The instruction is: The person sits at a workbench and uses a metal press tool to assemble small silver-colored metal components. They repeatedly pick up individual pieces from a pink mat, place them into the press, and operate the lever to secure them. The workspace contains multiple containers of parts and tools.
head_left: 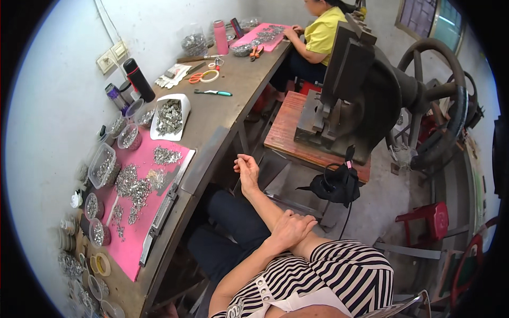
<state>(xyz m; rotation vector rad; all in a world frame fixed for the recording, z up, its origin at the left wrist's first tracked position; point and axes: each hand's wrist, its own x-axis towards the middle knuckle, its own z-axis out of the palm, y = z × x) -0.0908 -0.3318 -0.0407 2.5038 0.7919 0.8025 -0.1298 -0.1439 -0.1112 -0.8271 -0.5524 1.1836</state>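
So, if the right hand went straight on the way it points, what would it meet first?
Probably the front edge of the workbench, just beyond the right hand; depth is unclear.

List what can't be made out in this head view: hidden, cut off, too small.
- Left hand: palm and fingertips pressed against the right forearm, hidden.
- Right hand: fingers curled; anything inside them is hidden.
- Small silvery metal parts on the pink mat: too small to tell their shape.
- Clear plastic tubs at the left rim: bent by the fisheye, and the lowest are cut off.
- Co-worker in yellow shirt: cut by the top edge.
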